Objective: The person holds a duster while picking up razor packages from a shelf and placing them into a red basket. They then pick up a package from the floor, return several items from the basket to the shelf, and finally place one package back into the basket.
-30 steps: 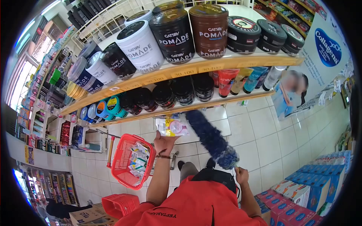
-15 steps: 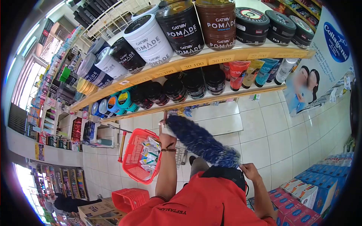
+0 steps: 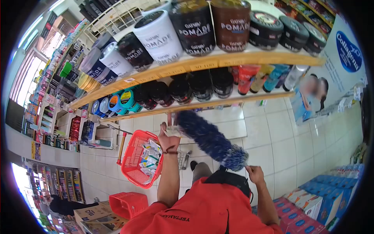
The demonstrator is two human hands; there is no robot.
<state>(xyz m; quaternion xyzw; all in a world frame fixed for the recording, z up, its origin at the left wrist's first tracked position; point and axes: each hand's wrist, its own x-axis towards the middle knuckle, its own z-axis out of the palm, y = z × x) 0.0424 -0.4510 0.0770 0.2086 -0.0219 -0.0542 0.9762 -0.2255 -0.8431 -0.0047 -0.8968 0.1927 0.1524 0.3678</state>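
Note:
A fluffy dark blue duster (image 3: 208, 136) with a paler grey-blue end slants across the space below the shelves. My right hand (image 3: 255, 174) is closed at its pale lower end, by my waist. My left hand (image 3: 169, 139) is raised beside the duster's upper end, fingers apart and pointing up toward the lower shelf edge. Something whitish shows against its fingers, too blurred to name. Left of that wrist is a red shopping basket (image 3: 132, 163) holding several white packets (image 3: 150, 158).
Pomade jars (image 3: 157, 37) line the upper shelf (image 3: 194, 65). Dark jars (image 3: 180, 89) and coloured tubes (image 3: 247, 78) stand on the lower one. A poster (image 3: 343, 58) hangs at right. Stacked boxes (image 3: 300, 214), another red basket (image 3: 128, 204) and a carton (image 3: 93, 212) stand low around me.
The view has shifted slightly. My left hand has turned and its fingers have spread more. The duster stays slanted the same way, with my right hand still at its lower end.

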